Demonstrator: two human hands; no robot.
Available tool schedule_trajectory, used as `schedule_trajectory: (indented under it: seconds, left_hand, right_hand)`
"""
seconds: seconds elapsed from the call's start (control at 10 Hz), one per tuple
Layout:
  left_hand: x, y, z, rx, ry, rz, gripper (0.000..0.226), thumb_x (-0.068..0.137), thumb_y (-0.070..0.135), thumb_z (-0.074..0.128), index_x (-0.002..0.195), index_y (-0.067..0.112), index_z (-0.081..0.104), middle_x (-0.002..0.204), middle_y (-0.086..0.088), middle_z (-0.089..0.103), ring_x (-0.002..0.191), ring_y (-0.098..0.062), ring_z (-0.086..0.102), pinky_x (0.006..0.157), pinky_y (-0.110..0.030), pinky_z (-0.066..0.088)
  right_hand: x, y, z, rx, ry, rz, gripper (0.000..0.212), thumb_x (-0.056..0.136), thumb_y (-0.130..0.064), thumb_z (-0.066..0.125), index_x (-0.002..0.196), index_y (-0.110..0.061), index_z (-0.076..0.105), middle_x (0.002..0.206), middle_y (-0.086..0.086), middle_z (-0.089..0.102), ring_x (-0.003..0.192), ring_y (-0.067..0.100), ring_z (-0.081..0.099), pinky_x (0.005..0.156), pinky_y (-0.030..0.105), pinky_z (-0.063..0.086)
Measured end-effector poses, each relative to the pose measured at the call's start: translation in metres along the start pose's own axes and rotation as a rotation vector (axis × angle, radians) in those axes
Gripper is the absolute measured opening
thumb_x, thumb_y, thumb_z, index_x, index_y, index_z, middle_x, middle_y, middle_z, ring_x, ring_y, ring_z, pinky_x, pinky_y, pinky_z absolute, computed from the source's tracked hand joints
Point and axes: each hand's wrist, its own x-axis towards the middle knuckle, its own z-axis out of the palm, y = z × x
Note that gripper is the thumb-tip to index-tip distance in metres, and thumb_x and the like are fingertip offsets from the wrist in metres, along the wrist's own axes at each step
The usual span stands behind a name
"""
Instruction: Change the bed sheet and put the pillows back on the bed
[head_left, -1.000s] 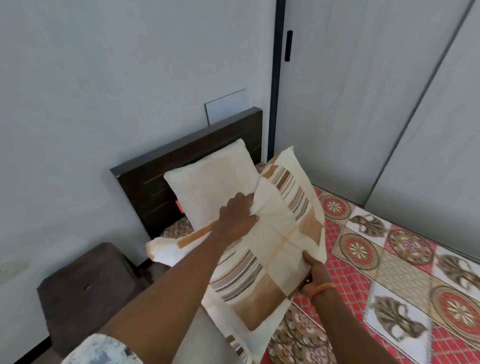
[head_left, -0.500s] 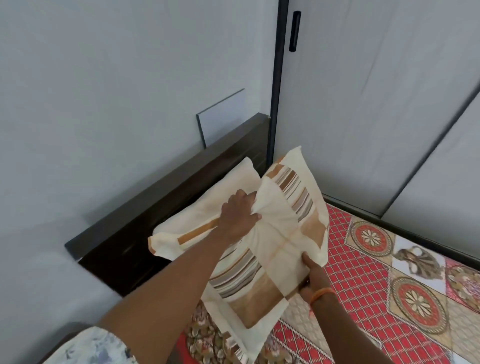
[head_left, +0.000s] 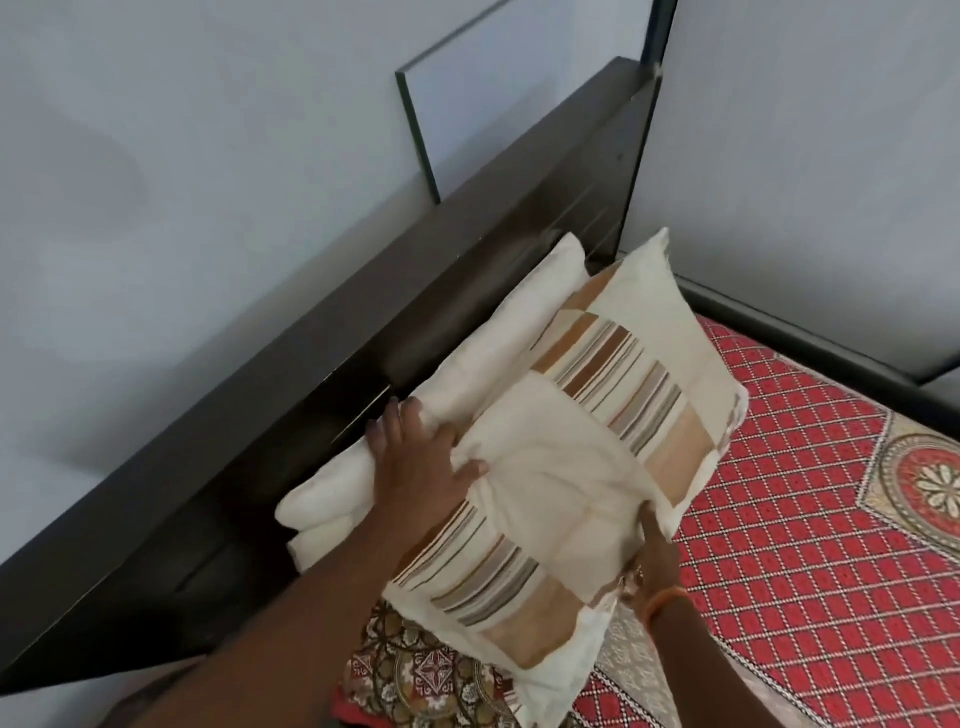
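Observation:
A cream pillow with brown and grey striped patches (head_left: 587, 436) lies tilted at the head of the bed, on top of a plainer cream pillow (head_left: 498, 338) that leans against the dark headboard (head_left: 291, 384). My left hand (head_left: 415, 467) grips the striped pillow's upper left edge, fingers curled into the fabric. My right hand (head_left: 657, 556), with an orange band at the wrist, holds its lower right edge from beneath; its fingers are mostly hidden. A red patterned bed sheet (head_left: 779, 519) covers the mattress.
A grey wall stands behind the headboard, with a thin pale panel (head_left: 467, 104) propped against it. Grey wardrobe doors (head_left: 805, 156) close off the far side of the bed behind a dark bed frame rail (head_left: 810, 358).
Both hands have carried the striped pillow forward and down towards the headboard, onto the plain pillow. The view has moved closer and the side stool has left the frame.

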Motion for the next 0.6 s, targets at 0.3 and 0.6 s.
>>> schedule_trajectory:
  seconds: [0.3,0.6]
  left_hand:
    - [-0.011,-0.022,-0.016,-0.165,-0.124,-0.124,0.041,0.091,0.053,0.057,0.115,0.020,0.062,0.130,-0.007,0.038,0.115,-0.030,0.043,0.097,-0.049,0.044]
    - [-0.079,-0.006,0.005,0.070,0.113,-0.091,0.051,0.095,0.045,0.049,0.133,0.010,0.052,0.133,-0.017,0.046,0.125,-0.038,0.041,0.105,-0.052,0.033]
  right_hand:
    - [-0.015,-0.010,0.029,-0.194,-0.099,-0.148,0.099,0.075,-0.069,0.062,0.150,-0.014,0.031,0.143,0.011,0.050,0.123,0.032,0.054,0.102,0.051,0.047]
    - [-0.075,0.021,-0.021,-0.556,-0.293,0.146,0.055,0.093,-0.057,0.051,0.123,-0.011,0.053,0.113,0.015,0.064,0.088,0.028,0.063,0.074,0.037,0.051]
